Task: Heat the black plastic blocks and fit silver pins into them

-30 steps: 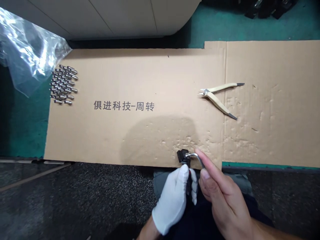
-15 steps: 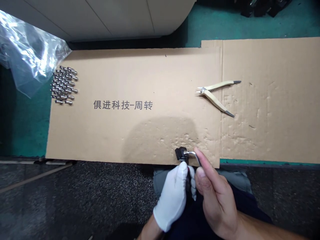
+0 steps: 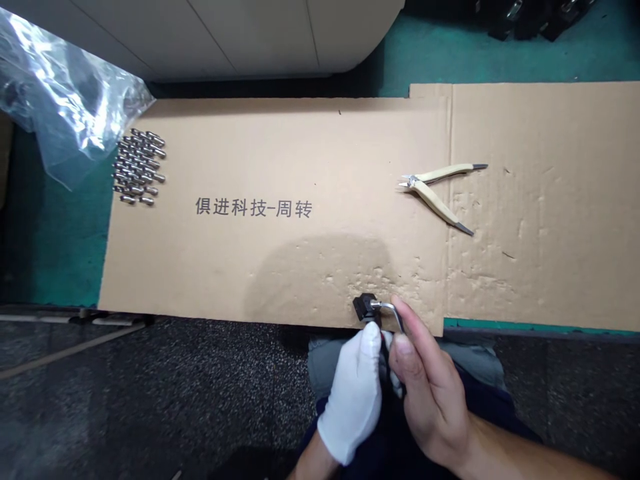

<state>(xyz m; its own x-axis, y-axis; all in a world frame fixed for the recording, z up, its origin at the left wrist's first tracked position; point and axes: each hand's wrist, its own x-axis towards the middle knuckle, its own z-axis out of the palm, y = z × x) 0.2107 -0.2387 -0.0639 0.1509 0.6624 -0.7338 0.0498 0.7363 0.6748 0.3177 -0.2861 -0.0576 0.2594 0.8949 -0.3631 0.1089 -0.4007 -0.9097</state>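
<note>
My left hand (image 3: 353, 393), in a white glove, is closed around a black part (image 3: 366, 307) whose blocky head shows above the thumb at the cardboard's front edge. The rest of that part is hidden by the hands. Bare and closed, my right hand (image 3: 433, 397) grips a bent metal hex key (image 3: 393, 310). The key's short end meets a small silver fitting on the right side of the black head. My right index finger lies along the bend of the key.
A cardboard sheet (image 3: 250, 267) with printed characters covers the green bench. Pliers (image 3: 435, 193) with cream handles lie spread at right of centre. Several small metal pins (image 3: 137, 167) sit in rows at the left, beside a clear plastic bag (image 3: 75, 107). A grey panel (image 3: 225, 40) overhangs the back.
The view has shifted slightly, so the bench things appear a little to the right. Both hands keep their grips, and the hex key stays against the black part at nearly the same angle.
</note>
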